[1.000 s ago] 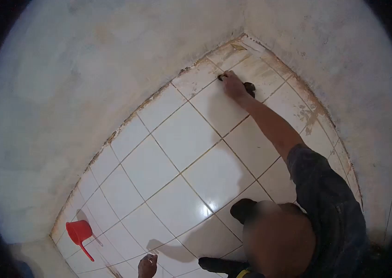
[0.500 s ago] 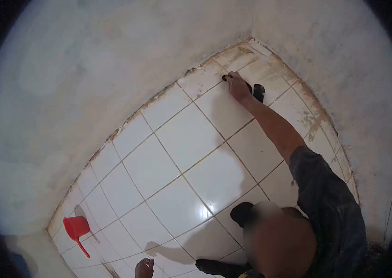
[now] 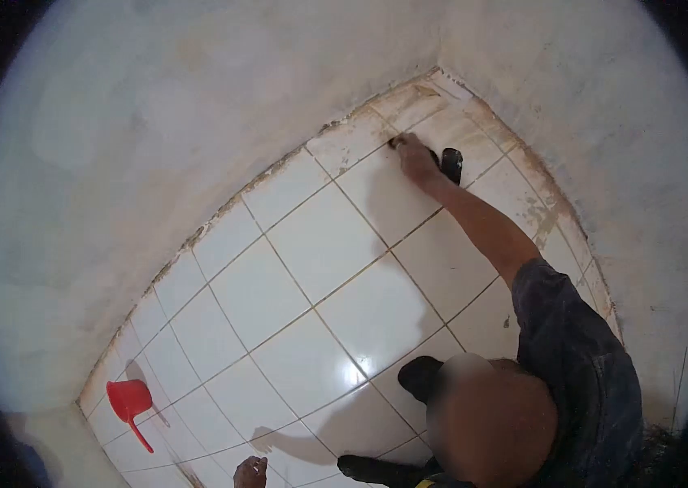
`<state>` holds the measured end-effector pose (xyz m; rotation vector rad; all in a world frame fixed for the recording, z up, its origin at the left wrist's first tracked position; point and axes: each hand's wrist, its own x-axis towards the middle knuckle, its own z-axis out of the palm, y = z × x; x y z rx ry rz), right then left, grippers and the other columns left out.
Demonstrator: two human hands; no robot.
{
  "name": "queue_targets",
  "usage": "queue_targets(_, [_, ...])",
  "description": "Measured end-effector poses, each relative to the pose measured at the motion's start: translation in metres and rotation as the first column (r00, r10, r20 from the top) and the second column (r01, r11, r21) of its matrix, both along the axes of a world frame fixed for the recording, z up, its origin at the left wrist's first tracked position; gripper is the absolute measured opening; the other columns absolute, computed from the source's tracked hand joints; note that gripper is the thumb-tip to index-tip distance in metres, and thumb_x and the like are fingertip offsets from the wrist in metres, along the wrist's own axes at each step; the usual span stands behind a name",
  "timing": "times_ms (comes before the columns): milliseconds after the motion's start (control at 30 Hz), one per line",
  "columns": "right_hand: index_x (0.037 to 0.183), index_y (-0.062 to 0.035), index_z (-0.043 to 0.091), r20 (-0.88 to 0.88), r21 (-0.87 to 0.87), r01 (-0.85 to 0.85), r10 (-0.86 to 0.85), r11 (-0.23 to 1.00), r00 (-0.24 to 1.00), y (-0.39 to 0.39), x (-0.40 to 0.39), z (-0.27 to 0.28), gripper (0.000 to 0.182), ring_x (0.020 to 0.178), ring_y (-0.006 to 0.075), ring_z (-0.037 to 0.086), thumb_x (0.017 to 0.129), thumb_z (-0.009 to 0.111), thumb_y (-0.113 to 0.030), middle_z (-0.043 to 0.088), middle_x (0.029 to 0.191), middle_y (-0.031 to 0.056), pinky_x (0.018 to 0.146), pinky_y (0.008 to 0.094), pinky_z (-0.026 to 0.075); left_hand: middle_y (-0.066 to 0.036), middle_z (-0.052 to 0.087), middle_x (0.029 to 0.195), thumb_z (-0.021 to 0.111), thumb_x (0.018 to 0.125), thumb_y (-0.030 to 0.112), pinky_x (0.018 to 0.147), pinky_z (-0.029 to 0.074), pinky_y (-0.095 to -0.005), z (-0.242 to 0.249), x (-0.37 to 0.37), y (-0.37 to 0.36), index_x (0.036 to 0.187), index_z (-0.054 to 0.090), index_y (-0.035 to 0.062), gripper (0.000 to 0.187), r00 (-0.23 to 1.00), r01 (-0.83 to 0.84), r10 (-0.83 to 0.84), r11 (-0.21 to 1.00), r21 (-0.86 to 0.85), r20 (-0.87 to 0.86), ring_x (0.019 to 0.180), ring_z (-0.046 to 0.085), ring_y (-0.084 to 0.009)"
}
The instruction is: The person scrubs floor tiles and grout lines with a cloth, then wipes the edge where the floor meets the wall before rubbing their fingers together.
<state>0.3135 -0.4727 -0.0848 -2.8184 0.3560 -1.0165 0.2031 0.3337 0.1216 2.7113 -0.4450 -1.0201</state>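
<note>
Tiled floor (image 3: pixel 320 244): white square tiles with brownish joints, shut in by bare plastered walls (image 3: pixel 157 122) that meet in a corner at 1 o'clock.

Item 1, own left hand (image 3: pixel 250 472): at 6 o'clock, cut by the lower edge. It is taken for the left from its place only. Fingers look loosely curled just above the tiles. No object shows in it, and how far it is closed cannot be told. The right hand is out of view.

Item 2, co-worker's hand (image 3: pixel 417 159): at 1 o'clock, on the end of a long bare arm. It is pressed to a joint near the corner and closed about a dark tool (image 3: pixel 450 164), whose end stands out behind the knuckles.

Item 3, state of the work, as a judgement: the tiles from the middle toward 7 o'clock look clean and glossy. The row along the walls and the corner tiles carry brown smears and crusted edges. The soiled part left looks to be that border strip, with the tool at its near side.

Item 4, container: red plastic scoop (image 3: pixel 131 401) with a long handle, at 8 o'clock near the wall and well apart from both hands. Its contents cannot be made out.

Item 5: dark shape (image 3: pixel 376 469) at 6 o'clock, perhaps footwear.
</note>
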Motion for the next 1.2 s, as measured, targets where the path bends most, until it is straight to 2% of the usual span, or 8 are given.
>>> queue_targets(100, [0.1, 0.0023, 0.063, -0.19, 0.305, -0.186, 0.251, 0.934, 0.949, 0.035, -0.021, 0.041, 0.023, 0.109, 0.0355, 0.052, 0.083, 0.048, -0.005, 0.057, 0.113, 0.0195, 0.095, 0.0408, 0.043, -0.02, 0.065, 0.082, 0.052, 0.095, 0.032, 0.066, 0.048, -0.0444, 0.003, -0.001, -0.01, 0.084, 0.063, 0.0028, 0.033, 1.0, -0.023, 0.024, 0.998, 0.062, -0.011, 0.081, 0.062, -0.0392])
queue_targets(300, [0.086, 0.0033, 0.063, 0.085, 0.196, 0.001, -0.018, 0.981, 0.996, 0.03, 0.011, -0.023, 0.012, 0.094, 0.0349, 0.056, 0.079, 0.052, 0.002, 0.06, 0.096, 0.0166, 0.084, 0.0413, 0.047, -0.022, 0.063, 0.08, 0.052, 0.094, 0.032, 0.064, 0.046, -0.0466, 0.009, 0.005, -0.012, 0.083, 0.062, 0.0039, 0.032, 0.999, 0.021, -0.022, 1.0, 0.003, 0.036, 0.079, 0.058, -0.0432])
queue_targets(467, [0.087, 0.0026, 0.062, 0.099, 0.273, -0.353, 0.339, 0.895, 0.936, 0.036, -0.012, 0.014, 0.012, 0.095, 0.035, 0.056, 0.079, 0.054, 0.0, 0.059, 0.099, 0.019, 0.087, 0.04, 0.047, -0.021, 0.063, 0.08, 0.052, 0.094, 0.032, 0.064, 0.046, -0.0467, 0.011, 0.002, -0.014, 0.082, 0.06, 0.0041, 0.032, 1.0, 0.007, -0.007, 1.0, -0.01, 0.015, 0.077, 0.058, -0.0433])
queue_targets(600, [0.089, 0.0007, 0.064, -0.112, 0.345, 0.09, -0.054, 0.934, 0.992, -0.001, -0.006, 0.029, 0.017, 0.093, 0.0344, 0.056, 0.077, 0.052, 0.002, 0.061, 0.097, 0.0162, 0.082, 0.0387, 0.048, -0.021, 0.063, 0.081, 0.052, 0.094, 0.032, 0.065, 0.047, -0.0461, 0.019, -0.004, -0.012, 0.082, 0.06, 0.0041, 0.032, 0.999, -0.006, 0.006, 1.0, -0.013, 0.036, 0.079, 0.059, -0.0424])
queue_targets(700, [0.089, 0.0006, 0.065, -0.005, 0.164, 0.052, -0.052, 0.985, 0.999, 0.007, -0.02, 0.021, 0.018, 0.093, 0.0339, 0.056, 0.078, 0.052, 0.003, 0.061, 0.095, 0.0155, 0.08, 0.0386, 0.047, -0.021, 0.064, 0.082, 0.053, 0.094, 0.032, 0.066, 0.048, -0.0458, 0.013, -0.007, -0.001, 0.084, 0.061, 0.0045, 0.03, 0.999, -0.006, 0.007, 1.0, -0.012, 0.053, 0.079, 0.06, -0.0418])
queue_targets(800, [0.098, -0.0004, 0.063, -0.132, 0.193, 0.017, 0.009, 0.981, 0.991, 0.032, -0.062, 0.038, 0.023, 0.101, 0.0367, 0.055, 0.077, 0.054, 0.0, 0.06, 0.101, 0.0194, 0.086, 0.0425, 0.047, -0.02, 0.065, 0.083, 0.054, 0.093, 0.032, 0.068, 0.048, -0.0459, 0.008, -0.009, 0.009, 0.086, 0.063, 0.0053, 0.029, 0.998, -0.004, 0.005, 1.0, -0.026, 0.058, 0.08, 0.06, -0.0413])
queue_targets(1133, [0.104, 0.0014, 0.062, -0.076, 0.389, -0.088, 0.127, 0.917, 0.989, 0.105, -0.159, 0.054, 0.024, 0.1, 0.0342, 0.055, 0.081, 0.056, 0.0, 0.058, 0.106, 0.0162, 0.087, 0.0395, 0.047, -0.021, 0.066, 0.084, 0.056, 0.091, 0.039, 0.069, 0.049, -0.0457, -0.004, 0.013, -0.001, 0.086, 0.063, 0.0051, 0.035, 0.998, -0.02, 0.014, 0.995, 0.094, 0.064, 0.084, 0.061, -0.0422])
queue_targets(1200, [0.103, 0.0009, 0.063, -0.091, 0.349, -0.08, 0.119, 0.934, 0.989, 0.098, -0.14, 0.056, 0.025, 0.099, 0.0333, 0.056, 0.079, 0.055, 0.003, 0.058, 0.105, 0.0156, 0.085, 0.0388, 0.048, -0.018, 0.066, 0.083, 0.056, 0.091, 0.035, 0.066, 0.05, -0.0445, -0.021, 0.018, 0.014, 0.085, 0.064, 0.0063, 0.031, 0.985, 0.133, -0.144, 0.984, 0.115, 0.097, 0.078, 0.063, -0.0389])
